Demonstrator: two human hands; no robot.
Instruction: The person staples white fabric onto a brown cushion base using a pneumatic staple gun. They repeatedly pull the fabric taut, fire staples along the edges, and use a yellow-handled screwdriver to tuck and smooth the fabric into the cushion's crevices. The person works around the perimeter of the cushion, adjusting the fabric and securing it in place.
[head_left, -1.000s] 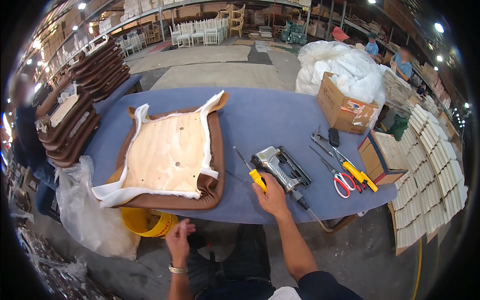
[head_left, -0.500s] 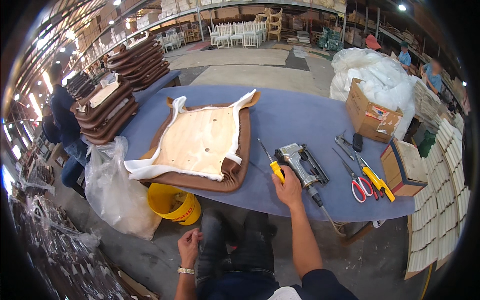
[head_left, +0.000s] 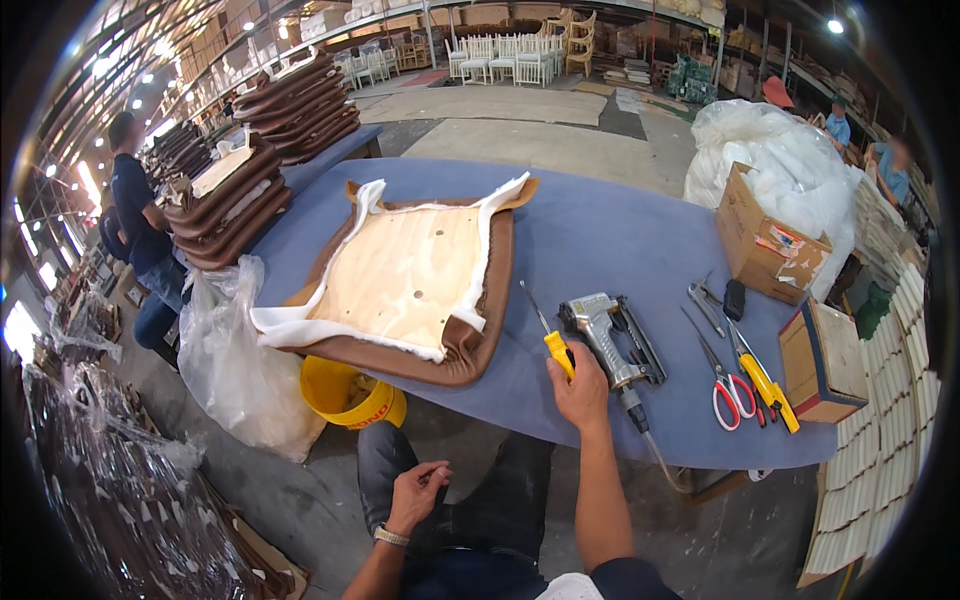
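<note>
My right hand [head_left: 580, 390] is closed round the yellow handle of a screwdriver [head_left: 556, 345], its thin metal shaft pointing up and away over the blue-covered table. Just right of that hand lies a grey staple gun [head_left: 600, 330] with an air hose at its handle. To the left rests an upturned seat cushion [head_left: 405, 270]: brown cover, white padding along the edges, bare wooden board in the middle, with loose flaps at some corners. My left hand [head_left: 418, 495], wearing a watch on the wrist, hangs over my lap with its fingers curled in and nothing visible in them.
Scissors [head_left: 733, 400], a yellow-handled cutter [head_left: 770, 393] and pliers [head_left: 706, 305] lie right on the table [head_left: 640, 230]. Two cardboard boxes [head_left: 770, 235] stand by its right edge. A yellow bucket [head_left: 350, 395] and clear plastic bag [head_left: 240, 370] sit below left. People stand at both sides.
My left hand has moved up and to the right over my lap. The view has shifted slightly; my right hand still holds the screwdriver beside the staple gun.
</note>
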